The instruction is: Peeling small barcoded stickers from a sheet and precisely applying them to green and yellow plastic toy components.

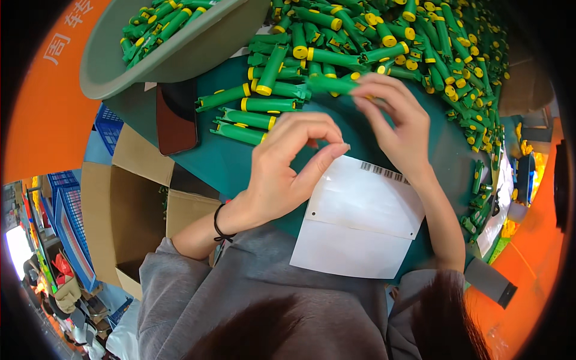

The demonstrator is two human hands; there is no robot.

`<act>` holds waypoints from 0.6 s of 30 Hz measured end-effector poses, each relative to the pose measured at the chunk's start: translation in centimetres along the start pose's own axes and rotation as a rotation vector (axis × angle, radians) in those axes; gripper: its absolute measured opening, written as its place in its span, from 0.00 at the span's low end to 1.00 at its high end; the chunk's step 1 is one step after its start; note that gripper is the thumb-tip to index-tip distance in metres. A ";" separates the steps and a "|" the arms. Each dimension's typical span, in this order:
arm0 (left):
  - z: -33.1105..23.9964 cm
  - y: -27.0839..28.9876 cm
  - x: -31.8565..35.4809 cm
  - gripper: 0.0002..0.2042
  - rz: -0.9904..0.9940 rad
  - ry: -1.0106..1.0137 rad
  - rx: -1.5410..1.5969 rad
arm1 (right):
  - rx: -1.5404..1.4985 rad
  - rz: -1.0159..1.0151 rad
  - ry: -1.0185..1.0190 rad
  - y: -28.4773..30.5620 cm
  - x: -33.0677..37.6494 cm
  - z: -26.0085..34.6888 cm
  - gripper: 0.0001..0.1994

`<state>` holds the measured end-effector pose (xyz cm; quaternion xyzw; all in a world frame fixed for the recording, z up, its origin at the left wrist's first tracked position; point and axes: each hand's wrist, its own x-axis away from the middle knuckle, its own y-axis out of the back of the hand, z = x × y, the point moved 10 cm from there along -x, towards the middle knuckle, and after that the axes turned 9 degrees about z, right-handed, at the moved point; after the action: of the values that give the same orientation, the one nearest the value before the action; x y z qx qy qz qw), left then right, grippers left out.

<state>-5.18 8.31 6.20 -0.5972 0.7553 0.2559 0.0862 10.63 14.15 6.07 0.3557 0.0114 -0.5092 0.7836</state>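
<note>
My right hand [399, 120] pinches one end of a green plastic tube [330, 84], slightly blurred, at the near edge of a heap of similar tubes. My left hand [294, 159] is closed in a pinch, thumb and forefinger meeting just above the upper left corner of a white sheet or flat bag [360, 210]. What lies between those fingertips, if anything, is too small to make out. Printed bars run along the sheet's upper edge, and two small dark holes show lower down. Several green tubes with yellow ends [243, 119] lie in a row left of my hands.
The heap of green and yellow tubes [444, 60] covers the far and right side of the dark green table [201, 162]. A grey-green basin [174, 66] with more tubes stands at upper left. Beside it lies a dark phone-like slab [177, 120]. An open cardboard box [99, 222] sits at left.
</note>
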 end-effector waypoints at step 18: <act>-1.4 -4.1 -1.3 0.04 0.249 0.155 0.180 | -0.512 -0.103 -0.178 0.7 8.7 2.5 0.20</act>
<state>-0.66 8.04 6.79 -0.5069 0.8476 0.1490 0.0487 14.51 6.02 5.08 0.0989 0.0888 -0.5583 0.8189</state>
